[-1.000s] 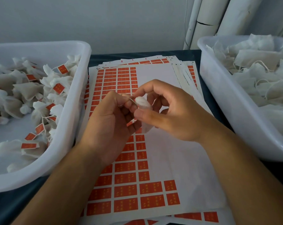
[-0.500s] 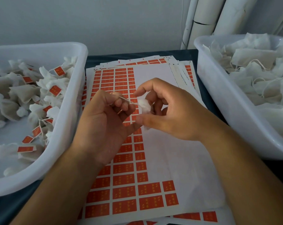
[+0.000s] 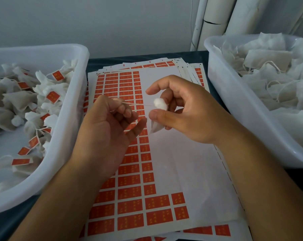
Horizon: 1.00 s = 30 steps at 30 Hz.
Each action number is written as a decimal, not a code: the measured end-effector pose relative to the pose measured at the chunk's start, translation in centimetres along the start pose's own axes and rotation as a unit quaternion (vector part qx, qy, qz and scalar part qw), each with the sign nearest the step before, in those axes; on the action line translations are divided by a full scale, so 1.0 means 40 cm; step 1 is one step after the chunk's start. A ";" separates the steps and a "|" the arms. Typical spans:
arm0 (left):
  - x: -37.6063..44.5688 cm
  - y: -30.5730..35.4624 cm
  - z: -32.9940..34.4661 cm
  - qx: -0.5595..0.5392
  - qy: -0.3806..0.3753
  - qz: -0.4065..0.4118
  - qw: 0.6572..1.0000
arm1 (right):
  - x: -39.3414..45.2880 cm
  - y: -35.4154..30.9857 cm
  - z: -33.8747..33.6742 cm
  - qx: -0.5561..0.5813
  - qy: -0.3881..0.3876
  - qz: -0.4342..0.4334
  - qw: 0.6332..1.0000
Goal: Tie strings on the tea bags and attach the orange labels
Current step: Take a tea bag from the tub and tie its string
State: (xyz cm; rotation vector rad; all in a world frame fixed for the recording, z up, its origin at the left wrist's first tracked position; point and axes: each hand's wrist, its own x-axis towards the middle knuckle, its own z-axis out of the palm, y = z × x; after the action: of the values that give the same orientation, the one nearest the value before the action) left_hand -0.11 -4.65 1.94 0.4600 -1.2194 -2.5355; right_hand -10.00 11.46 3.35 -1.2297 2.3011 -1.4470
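White tea bag pinched in right hand, index lifted. String taut, gripped in curled left hand. Above orange label sheet.

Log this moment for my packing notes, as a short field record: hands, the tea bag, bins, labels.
left hand: pinches the string, pulled taut
right hand: holds the tea bag at its gathered top
left bin: bags with orange tags
right bin: bags without tags
label sheets: stacked between bins, top sheet partly used
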 end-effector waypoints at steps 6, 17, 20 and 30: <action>0.006 0.000 0.005 0.003 0.028 0.032 0.999 | 0.008 0.005 -0.006 0.031 0.008 0.031 0.999; 0.009 -0.009 -0.007 0.176 0.089 0.048 0.979 | 0.007 0.025 0.007 -0.008 -0.012 0.093 0.996; 0.015 -0.014 -0.010 0.206 0.128 0.033 0.970 | 0.006 0.031 0.004 -0.005 -0.025 0.112 0.993; 0.020 0.000 -0.028 0.239 0.194 0.065 0.949 | -0.038 0.021 -0.010 -0.027 -0.086 0.192 0.977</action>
State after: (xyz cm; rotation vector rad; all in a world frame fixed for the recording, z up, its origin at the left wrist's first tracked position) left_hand -0.39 -5.75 1.14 0.9030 -1.6266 -1.9008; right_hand -9.67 12.97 2.45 -0.8214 2.3071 -1.1077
